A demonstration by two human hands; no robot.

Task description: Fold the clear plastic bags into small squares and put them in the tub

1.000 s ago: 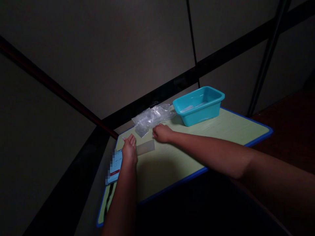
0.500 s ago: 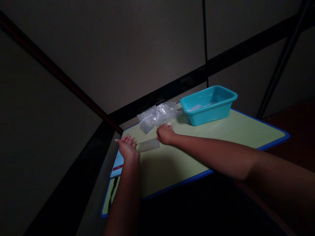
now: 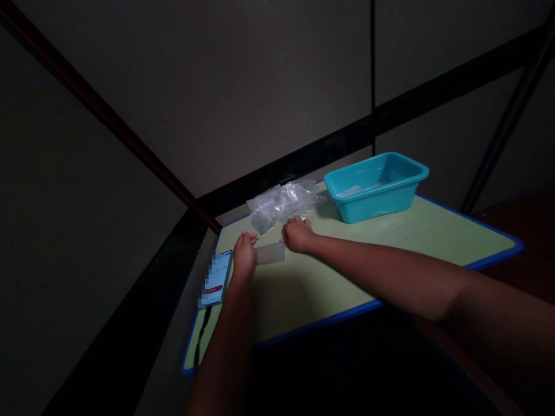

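Observation:
A small flat clear plastic bag lies on the table between my two hands. My right hand is closed, knuckles up, on the bag's upper right corner. At the bag's left end, my left hand stands on its edge with the fingers stretched out and the thumb up. Its palm faces the bag, and whether it touches the bag I cannot tell. Beyond both hands spreads a loose heap of crumpled clear plastic bags.
A turquoise plastic tub with some pale, clear pieces inside stands at the back right. Left of my left forearm lies a phone, a black strap below it. The light green table has a blue edge, with a wall behind.
My left hand has turned and moved right, its spread fingers drawing together beside the small bag. The phone shows more fully. My right hand stays closed at the bag's corner.

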